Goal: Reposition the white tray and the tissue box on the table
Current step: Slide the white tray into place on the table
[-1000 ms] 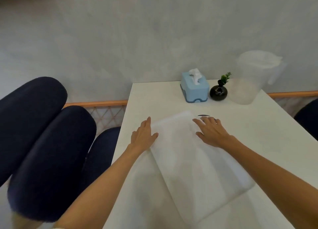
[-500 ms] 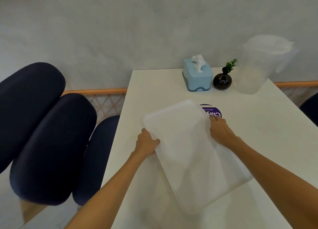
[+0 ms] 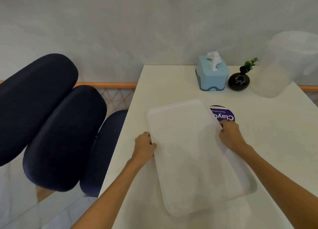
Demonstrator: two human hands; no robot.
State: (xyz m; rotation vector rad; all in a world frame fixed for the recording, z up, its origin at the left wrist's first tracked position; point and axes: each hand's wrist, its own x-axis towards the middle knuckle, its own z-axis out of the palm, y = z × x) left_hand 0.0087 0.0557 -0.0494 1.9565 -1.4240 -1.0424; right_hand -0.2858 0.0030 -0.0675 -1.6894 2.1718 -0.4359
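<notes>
White tray (image 3: 194, 153) gripped at both long edges.
Left hand (image 3: 144, 147) and right hand (image 3: 230, 135) are clamped on its rims; it looks light, rigid, slippery.

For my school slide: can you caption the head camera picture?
Both hands, left hand and right hand, grip the white tray on the table.

White tray (image 3: 197, 156), pale blue tissue box (image 3: 212, 77), black vase (image 3: 238, 80)

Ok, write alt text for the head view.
Both hands, left and right, grip the long edges of a white tray on a white table. Behind stand a blue tissue box, a black vase and a clear pitcher.
</notes>
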